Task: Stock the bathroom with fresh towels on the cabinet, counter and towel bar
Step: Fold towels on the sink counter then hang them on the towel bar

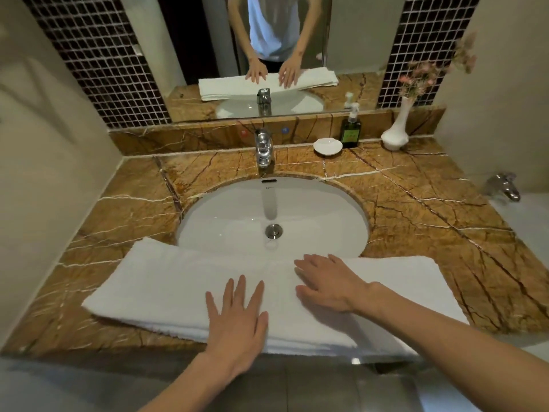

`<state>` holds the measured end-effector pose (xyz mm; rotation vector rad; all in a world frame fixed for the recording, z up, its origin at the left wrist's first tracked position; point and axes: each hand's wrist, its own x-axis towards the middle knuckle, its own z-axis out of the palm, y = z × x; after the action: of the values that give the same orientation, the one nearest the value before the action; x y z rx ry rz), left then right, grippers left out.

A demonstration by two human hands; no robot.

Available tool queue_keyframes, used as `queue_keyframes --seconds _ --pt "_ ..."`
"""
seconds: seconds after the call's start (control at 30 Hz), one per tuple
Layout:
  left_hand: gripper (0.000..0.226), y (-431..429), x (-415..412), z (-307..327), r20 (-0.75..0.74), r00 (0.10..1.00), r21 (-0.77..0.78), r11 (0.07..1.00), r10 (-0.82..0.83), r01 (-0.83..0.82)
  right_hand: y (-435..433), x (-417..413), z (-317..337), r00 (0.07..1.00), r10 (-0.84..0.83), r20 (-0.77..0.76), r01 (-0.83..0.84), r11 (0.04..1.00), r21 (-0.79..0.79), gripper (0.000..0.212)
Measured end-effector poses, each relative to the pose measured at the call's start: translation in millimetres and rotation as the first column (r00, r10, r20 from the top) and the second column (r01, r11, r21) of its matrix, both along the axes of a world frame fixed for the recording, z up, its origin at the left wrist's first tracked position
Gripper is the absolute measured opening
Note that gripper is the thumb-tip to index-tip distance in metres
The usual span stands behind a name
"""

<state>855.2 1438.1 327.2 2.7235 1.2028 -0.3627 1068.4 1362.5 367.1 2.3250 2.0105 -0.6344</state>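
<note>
Head view. A folded white towel (166, 289) lies lengthwise along the front edge of the brown marble counter (416, 221), directly in front of the oval white sink (312, 209). The towel's far edge overlaps the near rim of the basin, and its near edge sits at the counter's front lip.

The left hand (237, 319) rests flat on the towel near its middle, fingers straight and spread, palm down. The right hand (326, 282) also lies flat on the towel, just right of the left hand, fingers extended and pointing left toward the towel's centre. Neither hand grips the fabric (both press on it with open palms).

Behind the sink, a chrome faucet (263, 151) stands at the centre of the back ledge. To its right sit a small white soap dish (327, 146), a dark green pump bottle (351, 126) and a white vase (396, 130) holding pink flowers (427, 72), in that order. The mirror (356, 34) above the ledge reflects the towel, both hands and the person's torso. A second chrome tap (506, 187) shows at the far right edge.
</note>
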Motion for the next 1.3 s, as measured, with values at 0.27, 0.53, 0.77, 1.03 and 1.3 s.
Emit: queue_keyframes --seconds 0.27,0.53,0.77,1.03,1.3 --pt "0.058 3 -13 -7 0.009 1.0 -0.053 0.998 0.018 -0.017 53 -38 -5 0.996 0.014 -0.089 -0.02 0.997 -0.069 0.025" --pt "0.058 4 -13 -12 0.02 1.0 -0.038 0.999 -0.011 0.011 53 -56 -36 0.998 -0.064 0.019 0.066 0.99 -0.121 0.054" --pt "0.061 3 -12 -22 0.015 1.0 0.017 1.0 -0.01 0.01 46 -61 -48 0.991 -0.09 0.094 0.091 0.996 -0.004 0.056" --pt "0.062 3 -11 -19 0.013 1.0 0.022 1.0 -0.006 0.006 47 -61 -48 0.991 -0.084 0.104 0.084 0.996 -0.001 0.056" --pt "0.063 1 -10 -15 -0.016 1.0 0.046 0.999 0.021 -0.02 46 -61 -50 0.994 -0.068 0.08 0.068 0.998 -0.008 0.059"
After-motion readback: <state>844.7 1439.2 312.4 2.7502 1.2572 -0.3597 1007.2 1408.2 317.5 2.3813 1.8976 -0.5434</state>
